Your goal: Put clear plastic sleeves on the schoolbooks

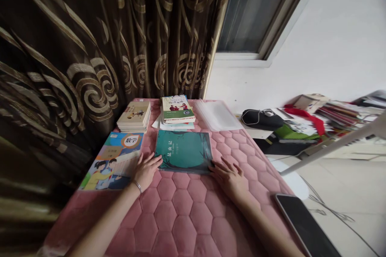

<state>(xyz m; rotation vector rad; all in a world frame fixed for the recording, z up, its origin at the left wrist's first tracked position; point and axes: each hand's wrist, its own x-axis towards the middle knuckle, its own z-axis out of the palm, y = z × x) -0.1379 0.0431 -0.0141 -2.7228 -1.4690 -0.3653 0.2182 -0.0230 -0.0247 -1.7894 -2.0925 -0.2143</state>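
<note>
Lightly spread and holding nothing, the fingers (153,162) of both hands: left hand (146,172) lying across the lower corner of a mathematics textbook (111,161), just beside a teal book (183,151); right hand (227,178) with fingertips on that teal book's lower right corner. Beneath them, a pink quilted mat (181,219), its quilting running on between the forearms toward the near edge. Along the far edge, a paperback stack (134,116), a green-covered book stack (177,110) and a clear plastic sleeve (215,115). Against the left edge, a brown swirl-patterned curtain (60,68); at the right edge, a dark-screened tablet (304,225).
</note>
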